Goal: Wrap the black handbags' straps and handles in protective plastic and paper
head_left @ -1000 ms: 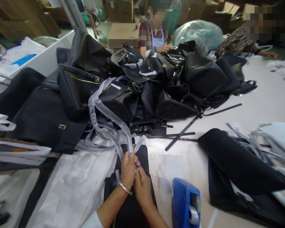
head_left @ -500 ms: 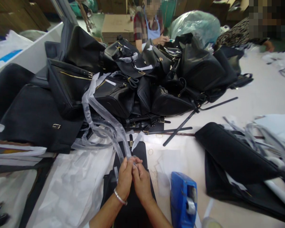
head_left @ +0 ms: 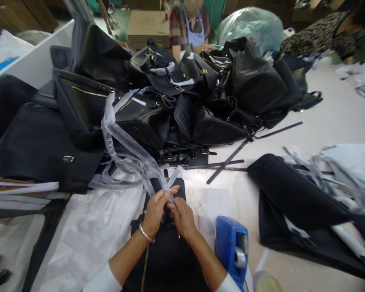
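Observation:
My left hand (head_left: 155, 211) and my right hand (head_left: 182, 217) meet over a flat black bag (head_left: 167, 259) lying in front of me. Both pinch a long clear plastic strip (head_left: 126, 144) where it wraps a black strap (head_left: 166, 177) of that bag. The strip loops away to the upper left over the pile of black handbags (head_left: 176, 105). A silver bangle sits on my left wrist.
A blue tape dispenser (head_left: 232, 247) stands just right of my hands. White wrapping paper (head_left: 91, 235) lies to the left, another black bag (head_left: 295, 202) to the right, loose straps (head_left: 231, 156) beyond. Two other people work at the table's far side.
My hands have slid a little lower and nearer along the strap, still pinching the plastic strip. The camera has tilted down slightly, and the person at the far right has leaned over.

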A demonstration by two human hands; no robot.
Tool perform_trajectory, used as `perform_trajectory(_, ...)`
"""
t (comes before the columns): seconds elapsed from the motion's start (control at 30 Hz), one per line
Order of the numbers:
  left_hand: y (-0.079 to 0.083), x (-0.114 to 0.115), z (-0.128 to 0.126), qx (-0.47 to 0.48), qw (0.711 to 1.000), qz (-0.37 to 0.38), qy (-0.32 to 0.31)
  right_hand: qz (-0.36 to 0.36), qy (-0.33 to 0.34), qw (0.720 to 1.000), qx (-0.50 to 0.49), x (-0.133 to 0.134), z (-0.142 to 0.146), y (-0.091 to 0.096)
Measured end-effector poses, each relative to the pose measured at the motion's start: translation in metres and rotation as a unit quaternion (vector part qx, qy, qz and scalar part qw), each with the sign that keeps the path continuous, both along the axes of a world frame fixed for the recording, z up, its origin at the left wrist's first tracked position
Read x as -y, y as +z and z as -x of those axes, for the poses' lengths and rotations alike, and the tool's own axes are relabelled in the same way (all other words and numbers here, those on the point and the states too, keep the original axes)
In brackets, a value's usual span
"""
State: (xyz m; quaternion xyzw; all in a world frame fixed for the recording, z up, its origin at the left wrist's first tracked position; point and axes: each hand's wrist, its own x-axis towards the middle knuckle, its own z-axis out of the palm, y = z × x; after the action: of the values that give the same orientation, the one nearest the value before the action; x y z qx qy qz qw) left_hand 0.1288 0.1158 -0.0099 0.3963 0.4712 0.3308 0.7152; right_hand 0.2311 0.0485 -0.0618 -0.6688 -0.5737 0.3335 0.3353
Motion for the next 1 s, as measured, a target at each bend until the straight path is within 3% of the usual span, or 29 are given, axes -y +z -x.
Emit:
perform_trajectory(0.13, 0.001, -0.014, 0.000, 0.003, 0.999, -0.044, -0.016, -0.001, 0.001, 0.998, 0.066, 0.012, -0.003, -0.022)
perform_trajectory(0.33, -0.009, -0.025, -0.002, -0.030, 0.998, -0.014, -0.060, 0.066, 0.012, 0.986, 0.152, 0.023, 0.003, -0.037)
perform_trajectory(0.47, -0.001, -0.023, 0.018, -0.105, 0.990, -0.066, -0.064, 0.073, 0.022, 0.984, 0.160, 0.026, 0.000, -0.023)
perform_trajectory(0.57, 0.001, -0.012, 0.051, -0.164, 0.980, -0.102, 0.037, 0.038, -0.012, 0.990, 0.135, 0.030, 0.002, 0.003)
perform_trajectory(0.63, -0.005, -0.004, 0.071, -0.188, 0.972, -0.067, 0.122, 0.018, -0.013, 0.993, 0.117, 0.028, 0.011, 0.021)
perform_trajectory(0.7, -0.015, 0.001, 0.083, -0.175, 0.969, 0.009, 0.173, 0.006, 0.029, 0.994, 0.107, 0.019, 0.026, 0.033)
perform_trajectory(0.77, -0.023, -0.001, 0.084, -0.125, 0.972, 0.096, 0.175, 0.006, 0.053, 0.992, 0.117, 0.006, 0.043, 0.034)
perform_trajectory(0.83, -0.025, -0.010, 0.078, -0.075, 0.974, 0.143, 0.156, 0.025, 0.018, 0.991, 0.128, -0.009, 0.055, 0.027)
perform_trajectory(0.93, -0.023, -0.031, 0.068, -0.027, 0.978, 0.149, 0.146, 0.047, -0.055, 0.993, 0.092, -0.026, 0.059, 0.012)
perform_trajectory(1.0, -0.019, -0.043, 0.065, -0.008, 0.978, 0.152, 0.145, 0.048, -0.059, 0.996, 0.052, -0.031, 0.056, 0.008)
